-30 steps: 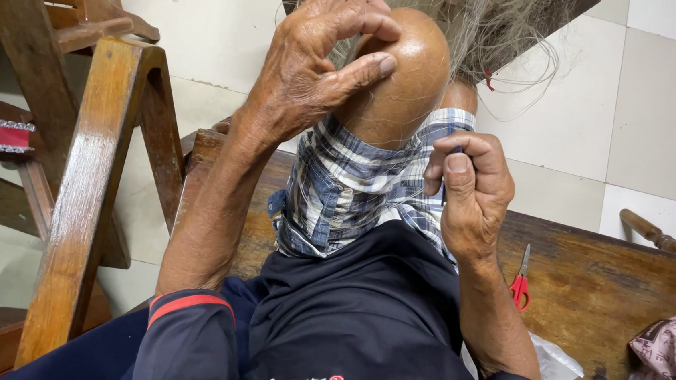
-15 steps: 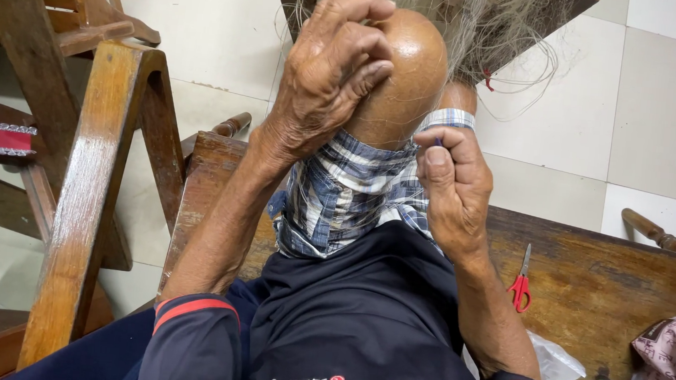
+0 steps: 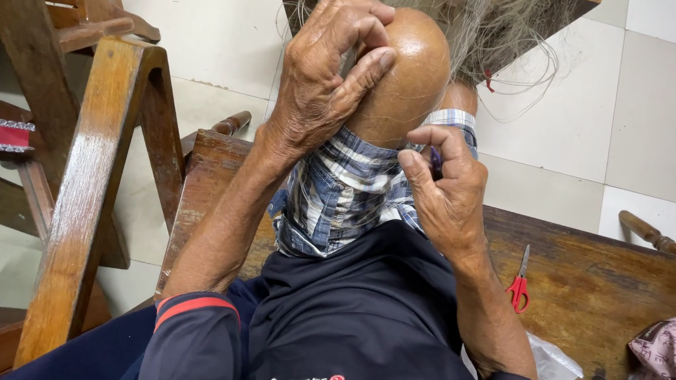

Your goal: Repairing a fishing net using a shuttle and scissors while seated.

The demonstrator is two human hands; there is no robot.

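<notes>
The left hand (image 3: 327, 76) lies against the left side of a smooth, rounded brown form (image 3: 408, 71), its fingers curled and pressed together, thumb and fingertips pinching at something too fine to make out on the form's surface; the form stands upright on a raised knee, its lower part wrapped in blue and white plaid cloth (image 3: 350, 195); pale grey strands of hair (image 3: 480, 20) hang over its far side; the right hand (image 3: 446, 194) rests just below and to the right, touching the plaid cloth, thumb and forefinger pinched on a small dark purple tool (image 3: 435, 159), the other fingers folded; behind the knee runs a dark wooden bench (image 3: 589, 274), with red-handled scissors (image 3: 519, 283) lying on it; a wooden chair (image 3: 86, 170) stands at left on the pale tiled floor (image 3: 666, 103).
</notes>
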